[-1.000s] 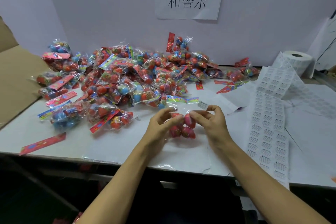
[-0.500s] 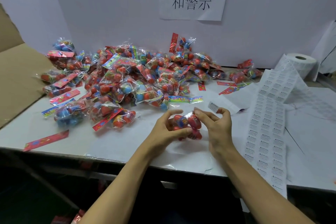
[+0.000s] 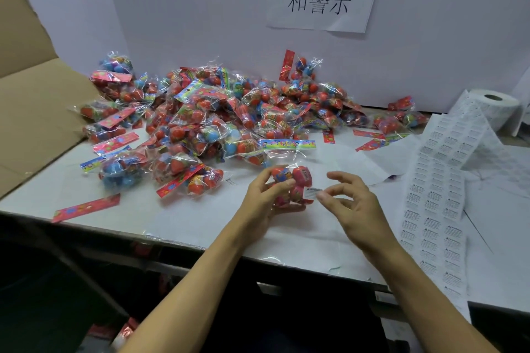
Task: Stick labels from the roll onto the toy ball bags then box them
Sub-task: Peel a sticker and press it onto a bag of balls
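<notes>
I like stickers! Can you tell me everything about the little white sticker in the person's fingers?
The little white label is a small paper-like rectangle with tiny dark print, too small to read. The right hand pinches its right edge between thumb and fingertip. It lies about level against the clear toy ball bag that the left hand holds above the white table; whether it is stuck down yet I cannot tell.
</notes>
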Motion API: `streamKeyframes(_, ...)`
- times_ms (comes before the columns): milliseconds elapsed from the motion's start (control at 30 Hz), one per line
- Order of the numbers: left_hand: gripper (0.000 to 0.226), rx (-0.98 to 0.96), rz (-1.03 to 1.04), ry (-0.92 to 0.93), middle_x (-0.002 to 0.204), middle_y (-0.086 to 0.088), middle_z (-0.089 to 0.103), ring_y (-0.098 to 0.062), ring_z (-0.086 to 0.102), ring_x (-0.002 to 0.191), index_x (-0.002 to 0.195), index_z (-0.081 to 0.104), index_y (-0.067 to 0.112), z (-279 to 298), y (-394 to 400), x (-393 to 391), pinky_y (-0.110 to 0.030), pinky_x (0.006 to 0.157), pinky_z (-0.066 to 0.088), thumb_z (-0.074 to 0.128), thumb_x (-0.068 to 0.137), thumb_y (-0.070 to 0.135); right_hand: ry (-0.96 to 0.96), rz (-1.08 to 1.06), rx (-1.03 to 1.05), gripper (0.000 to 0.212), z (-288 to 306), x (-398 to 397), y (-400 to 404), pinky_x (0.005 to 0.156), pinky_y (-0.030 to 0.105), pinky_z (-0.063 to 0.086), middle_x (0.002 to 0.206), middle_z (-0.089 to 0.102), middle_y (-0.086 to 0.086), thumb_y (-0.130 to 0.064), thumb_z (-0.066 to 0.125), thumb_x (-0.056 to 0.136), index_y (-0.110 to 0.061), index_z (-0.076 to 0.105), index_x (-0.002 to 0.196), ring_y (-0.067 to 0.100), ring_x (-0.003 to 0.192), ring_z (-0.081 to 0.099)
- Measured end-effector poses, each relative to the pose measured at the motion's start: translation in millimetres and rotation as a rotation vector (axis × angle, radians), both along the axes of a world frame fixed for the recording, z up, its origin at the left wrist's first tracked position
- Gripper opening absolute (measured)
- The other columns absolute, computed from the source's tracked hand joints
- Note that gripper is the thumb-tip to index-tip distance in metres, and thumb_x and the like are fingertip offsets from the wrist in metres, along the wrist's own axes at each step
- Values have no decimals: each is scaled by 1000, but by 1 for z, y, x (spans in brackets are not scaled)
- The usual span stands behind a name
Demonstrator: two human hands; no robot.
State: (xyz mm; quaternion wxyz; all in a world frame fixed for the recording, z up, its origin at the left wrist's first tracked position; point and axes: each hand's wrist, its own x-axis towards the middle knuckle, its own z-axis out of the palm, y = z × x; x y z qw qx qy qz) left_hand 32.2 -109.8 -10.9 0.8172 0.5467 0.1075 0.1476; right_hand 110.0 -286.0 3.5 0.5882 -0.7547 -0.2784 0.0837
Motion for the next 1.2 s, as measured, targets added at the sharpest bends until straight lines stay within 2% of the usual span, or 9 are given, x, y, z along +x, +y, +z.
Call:
streamKeyframes(67, 38, -11, -18, -5, 118, -26, 71, -32, 74, 93, 134, 55, 4, 1, 0, -1, -40, 76, 62, 63, 97, 8, -40, 13, -50, 12, 3, -3, 3, 98, 36, 50, 130, 55, -16, -22, 75, 90, -22, 72, 78, 21, 119, 59)
streamKeyframes(233, 51, -6, -44, -28, 117, -22, 72, -29, 73, 96, 130, 56, 7, 1, -1, -2, -40, 80, 63, 63, 81, 15, -152, 58, -117, 16, 8, -5, 8, 96, 20, 43, 125, 53, -23, -22, 73, 90, -26, 70, 75, 4, 126, 44)
streamKeyframes(500, 48, 39, -50, -51, 103, -15, 76, -30, 75, 95, 123, 58, 13, -3, 1, -3, -38, 80, 62, 72, 78, 5, -142, 20, -166, 14, 5, -2, 13, 97, 27, 43, 121, 52, -20, -23, 74, 91, -24, 72, 77, 11, 126, 46)
streamKeyframes(733, 58, 116, -38, -62, 111, -22, 73, -34, 73, 103, 132, 54, 8, -6, 2, -3, -42, 84, 62, 79, 82, -8, -172, -50, -185, 18, 1, -2, 13, 101, 32, 41, 119, 54, -16, -27, 76, 88, -28, 70, 71, 9, 127, 40)
streamKeyframes(833, 56, 128, -43, -49, 107, -18, 75, -31, 74, 99, 131, 55, 10, -9, 2, -2, -39, 82, 62, 75, 84, -12, -253, -189, -180, 24, -1, -5, 16, 94, 16, 31, 119, 52, -13, -45, 73, 85, -26, 69, 70, 7, 126, 37)
streamKeyframes(900, 52, 124, -37, -51, 102, -14, 76, -29, 74, 96, 129, 56, 11, -11, 3, -2, -38, 82, 61, 73, 86, -13, -314, -270, -149, 31, -4, -8, 18, 88, 2, 27, 120, 48, -12, -55, 70, 81, -24, 70, 84, 6, 126, 36)
streamKeyframes(967, 52, 111, -31, -51, 102, -14, 76, -28, 74, 96, 127, 57, 13, -12, 4, -1, -38, 82, 61, 74, 85, -11, -305, -271, -120, 38, -8, -7, 19, 95, 9, 36, 118, 47, -12, -58, 69, 80, -22, 69, 94, 9, 127, 42)
streamKeyframes(1067, 57, 114, -43, -56, 107, -18, 75, -30, 73, 98, 126, 60, 16, -10, 3, -2, -41, 86, 61, 84, 77, -1, -193, -195, -144, 46, -9, -6, 19, 98, 40, 51, 113, 56, -11, -65, 63, 76, -22, 72, 90, 13, 118, 53)
streamKeyframes(1200, 65, 155, -53, -50, 115, -23, 72, -37, 72, 105, 128, 60, 16, -11, 4, -1, -46, 91, 59, 90, 70, 10, -165, -166, -161, 24, -9, -9, 21, 92, 34, 51, 113, 60, -8, -55, 70, 81, -31, 70, 81, 13, 118, 54)
